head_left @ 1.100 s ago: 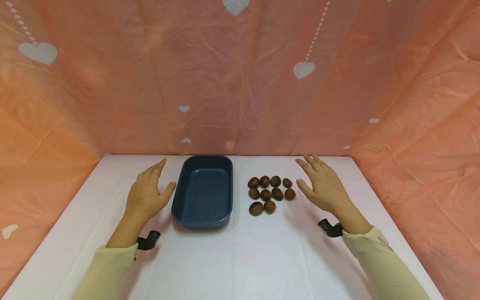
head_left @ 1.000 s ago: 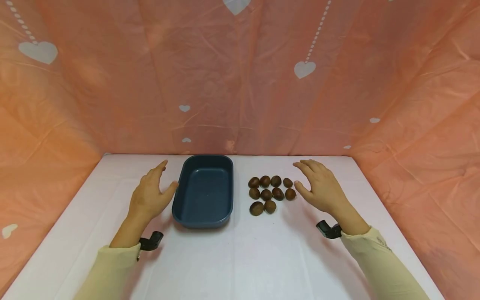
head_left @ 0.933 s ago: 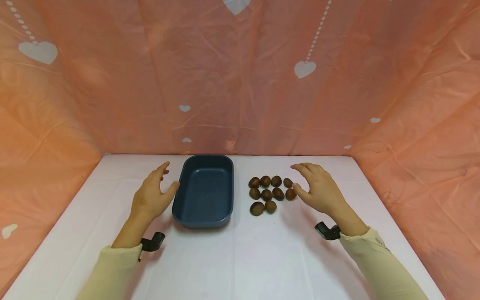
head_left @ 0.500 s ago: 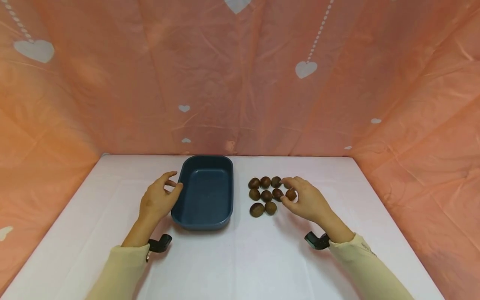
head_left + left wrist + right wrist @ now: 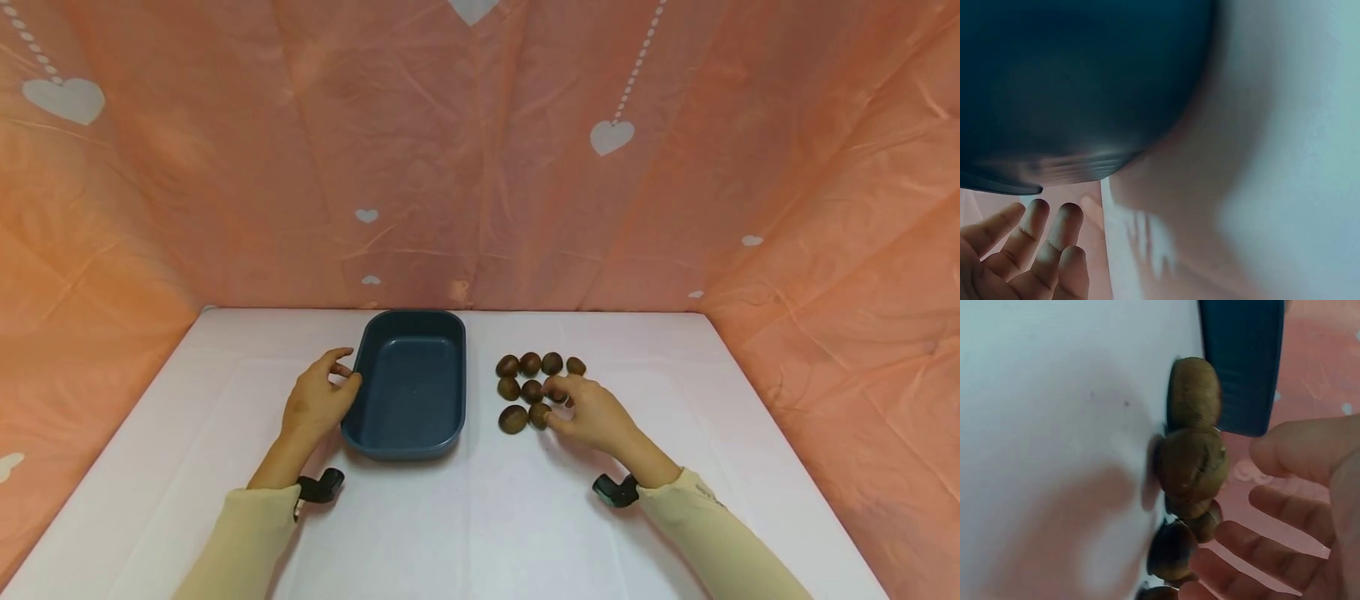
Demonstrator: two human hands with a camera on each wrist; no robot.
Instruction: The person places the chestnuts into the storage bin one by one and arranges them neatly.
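A dark blue rectangular dish (image 5: 403, 446) stands on the table with nothing inside it. At its left side is my left hand (image 5: 313, 402), the thumb at the rim in the head view. In the left wrist view the fingers (image 5: 1035, 250) are spread and loosely bent just off the dish wall; contact cannot be told. Several brown chestnuts (image 5: 513, 419) lie in rough rows right of the dish. My right hand (image 5: 596, 417) hovers over their right side, hiding some. Its thumb and fingers are apart, near a chestnut (image 5: 1191, 465), with nothing between them.
A white cloth (image 5: 465, 533) covers the table. Orange-pink sheets with pale hearts (image 5: 480, 167) hang behind it and at both sides. A black wrist camera (image 5: 615, 492) sits under the right wrist, another black camera (image 5: 322, 486) at the left.
My right hand has moved left and toward me, from beside the chestnuts to above them. My left hand has come right to the dish's side, its fingers bending more. Dish and chestnuts stay put.
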